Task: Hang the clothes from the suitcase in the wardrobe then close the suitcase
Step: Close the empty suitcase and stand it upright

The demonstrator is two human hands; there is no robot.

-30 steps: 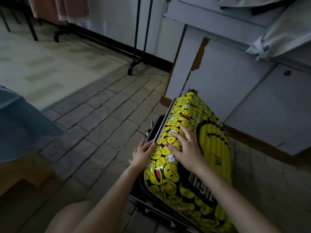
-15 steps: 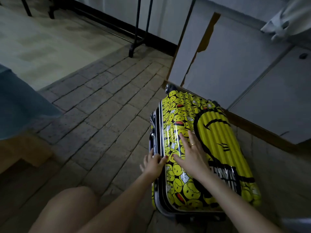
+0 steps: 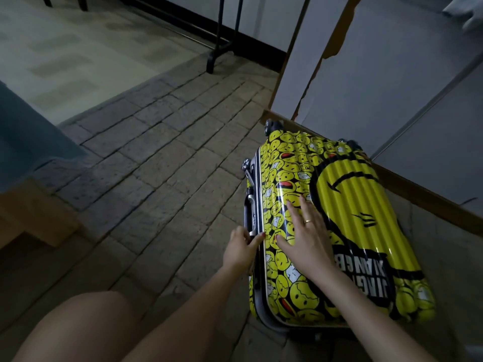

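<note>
Pressing flat on the yellow lid, the right hand (image 3: 305,231) lies with straight, spread fingers on the suitcase (image 3: 339,218), a ring showing on one finger, holding nothing and only bearing down. Just to its left, the left hand (image 3: 241,248) sits at the case's near-left edge, its fingers curled in against the metal frame beside the side handle (image 3: 249,214); whether it pinches a latch or merely touches the rim I cannot tell in this dim light. The suitcase lies flat on the brick-patterned floor (image 3: 146,163), smiley-printed shell up, its wheels pointing to the far end, its right side close against the white wardrobe (image 3: 392,82). Both halves look brought together along the silver frame, with no garment showing at the seam, so the closing seems almost finished; what probably remains is fastening the clasps on that left edge. A bare knee (image 3: 86,325) is near at lower left. Farther off stands a black clothes rail foot (image 3: 213,58), and a scrap of pale cloth (image 3: 467,14) shows at the upper right, but whether the hanging is done I cannot judge.
</note>
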